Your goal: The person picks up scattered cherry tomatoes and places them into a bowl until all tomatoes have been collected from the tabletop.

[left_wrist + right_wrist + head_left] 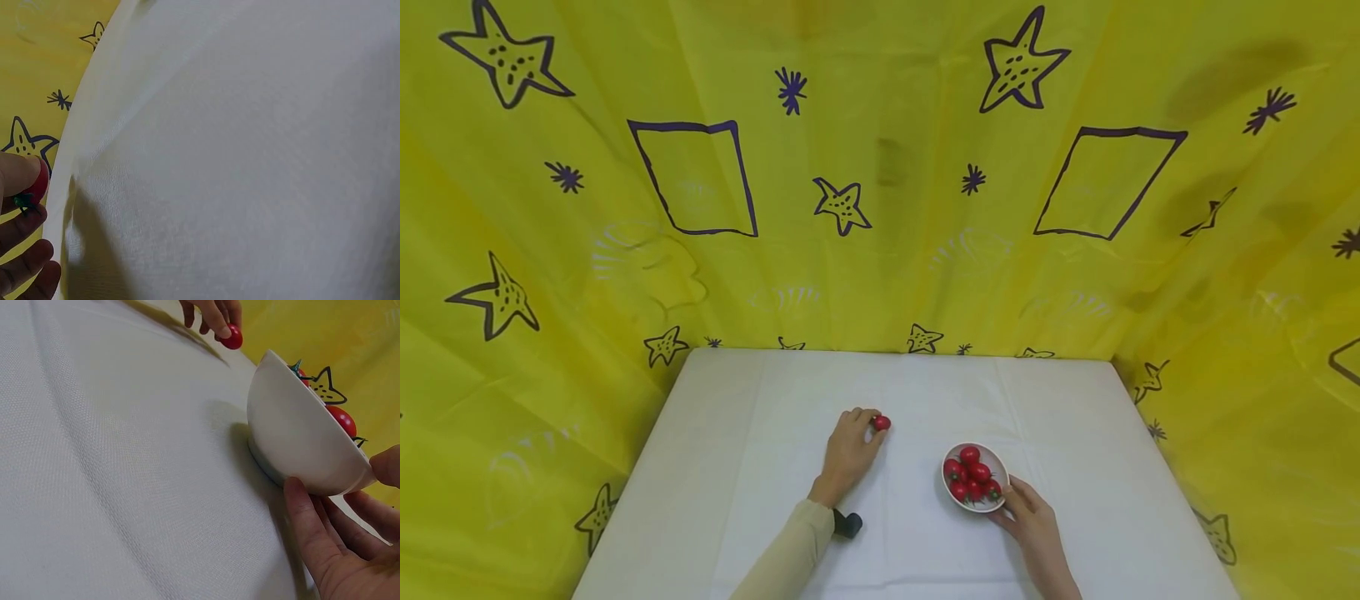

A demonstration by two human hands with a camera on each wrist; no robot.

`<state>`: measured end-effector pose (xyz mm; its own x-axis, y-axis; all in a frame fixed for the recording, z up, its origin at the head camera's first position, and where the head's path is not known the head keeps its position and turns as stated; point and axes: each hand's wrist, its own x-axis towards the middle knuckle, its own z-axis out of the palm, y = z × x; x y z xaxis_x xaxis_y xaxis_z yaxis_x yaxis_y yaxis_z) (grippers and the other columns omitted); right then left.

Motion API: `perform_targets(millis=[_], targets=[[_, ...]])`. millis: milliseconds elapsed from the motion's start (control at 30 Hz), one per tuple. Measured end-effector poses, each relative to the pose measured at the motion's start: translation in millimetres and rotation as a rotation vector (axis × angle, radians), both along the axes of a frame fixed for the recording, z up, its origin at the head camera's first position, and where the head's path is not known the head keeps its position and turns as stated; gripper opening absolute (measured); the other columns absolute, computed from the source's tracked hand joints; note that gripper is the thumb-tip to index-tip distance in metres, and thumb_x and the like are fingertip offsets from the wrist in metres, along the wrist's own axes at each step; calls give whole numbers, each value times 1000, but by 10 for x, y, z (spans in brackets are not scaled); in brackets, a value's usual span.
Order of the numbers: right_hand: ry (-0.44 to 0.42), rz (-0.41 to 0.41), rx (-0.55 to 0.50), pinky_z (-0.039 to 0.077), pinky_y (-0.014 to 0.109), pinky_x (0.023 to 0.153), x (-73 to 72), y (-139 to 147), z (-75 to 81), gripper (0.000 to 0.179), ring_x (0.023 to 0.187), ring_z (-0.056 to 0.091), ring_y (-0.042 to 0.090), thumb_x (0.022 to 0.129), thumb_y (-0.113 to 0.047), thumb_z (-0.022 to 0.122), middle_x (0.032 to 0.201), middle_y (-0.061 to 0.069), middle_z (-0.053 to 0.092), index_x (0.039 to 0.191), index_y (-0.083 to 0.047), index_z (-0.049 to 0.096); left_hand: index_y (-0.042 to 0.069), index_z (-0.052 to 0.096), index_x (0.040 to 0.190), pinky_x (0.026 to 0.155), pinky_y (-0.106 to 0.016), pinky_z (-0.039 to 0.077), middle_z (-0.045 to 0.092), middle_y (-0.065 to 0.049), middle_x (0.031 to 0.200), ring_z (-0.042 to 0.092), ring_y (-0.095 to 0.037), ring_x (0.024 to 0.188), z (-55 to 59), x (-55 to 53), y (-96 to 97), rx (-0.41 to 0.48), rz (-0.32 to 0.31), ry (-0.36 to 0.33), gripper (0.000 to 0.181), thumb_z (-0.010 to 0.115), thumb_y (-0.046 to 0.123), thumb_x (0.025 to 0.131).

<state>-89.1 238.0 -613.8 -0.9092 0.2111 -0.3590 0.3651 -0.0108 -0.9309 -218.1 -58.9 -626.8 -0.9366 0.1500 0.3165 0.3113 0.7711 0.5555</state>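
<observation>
Between thumb and fingertips my left hand (848,450) pinches a small red cherry tomato (882,422). In the left wrist view the green stem of that cherry tomato (39,184) shows at the fingers. My right hand (1036,525) grips a white bowl (950,492) by its right side, thumb at the rim and fingers under its side. Several red cherry tomatoes (970,455) with green stems lie in the bowl. The right wrist view shows the bowl (294,431) from the side, close over the cloth, with the left hand (212,312) beyond it.
A white cloth (820,383) covers the table. Yellow curtains (880,283) printed with dark stars hang at the back and both sides. A black strap end (848,525) sticks out at the left wrist.
</observation>
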Motion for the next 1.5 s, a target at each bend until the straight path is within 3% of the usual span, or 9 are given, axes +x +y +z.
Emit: perform_targets(millis=[267, 500, 700, 867, 1000, 1167, 1400, 1500], targets=[[13, 7, -3, 60, 30, 97, 9, 7, -4, 60, 123, 63, 11, 111, -30, 50, 159, 34, 38, 156, 8, 35, 14, 71, 122, 86, -35, 58, 72, -2, 112, 60, -18, 101, 45, 88, 58, 25, -34, -13, 31, 77, 30, 95], [21, 9, -5, 60, 30, 97, 10, 7, -9, 59, 117, 63, 5, 112, -29, 49, 159, 34, 39, 155, 8, 35, 11, 70, 123, 95, -37, 58, 71, -4, 113, 63, -19, 105, 87, 165, 118, 87, -114, -41, 30, 76, 24, 96], [12, 22, 24, 60, 30, 98, 20, 0, 15, 59, 132, 61, 26, 112, -32, 48, 158, 33, 41, 155, 6, 37, 10, 69, 124, 96, -35, 58, 69, -3, 115, 64, -17, 107, 82, 184, 197, 138, -162, -62, 30, 76, 17, 96], [2, 31, 40, 60, 30, 98, 27, -7, 41, 59, 142, 52, 41, 112, -33, 48, 158, 34, 40, 155, 6, 36, 8, 70, 122, 94, -34, 59, 69, -4, 114, 66, -18, 106, 165, 224, 285, 235, -176, -68, 30, 77, 6, 93], [2, 32, 41, 60, 30, 98, 24, -8, 46, 60, 142, 53, 41, 112, -34, 47, 158, 35, 40, 155, 6, 36, 7, 71, 119, 90, -32, 61, 69, -5, 112, 68, -20, 104, 256, 254, 368, 279, -204, -40, 31, 77, -1, 90], [7, 34, 42, 60, 31, 98, 27, 3, 31, 61, 141, 53, 40, 112, -35, 47, 158, 34, 40, 155, 6, 36, 9, 71, 121, 89, -28, 61, 69, -4, 113, 68, -18, 102, 344, 306, 465, 318, -221, -52, 34, 78, -2, 89], [17, 28, 25, 60, 31, 98, 32, 17, 1, 59, 136, 58, 31, 112, -33, 48, 158, 33, 41, 155, 5, 37, 7, 70, 119, 85, -26, 61, 69, -6, 110, 69, -18, 97, 446, 406, 597, 323, -282, -15, 35, 79, -4, 87], [18, 30, 26, 60, 31, 98, 25, 20, -7, 60, 138, 57, 33, 112, -34, 47, 158, 33, 41, 156, 5, 36, 7, 70, 119, 86, -25, 61, 69, -7, 111, 69, -17, 97, 471, 444, 650, 321, -313, -22, 34, 79, -3, 88]])
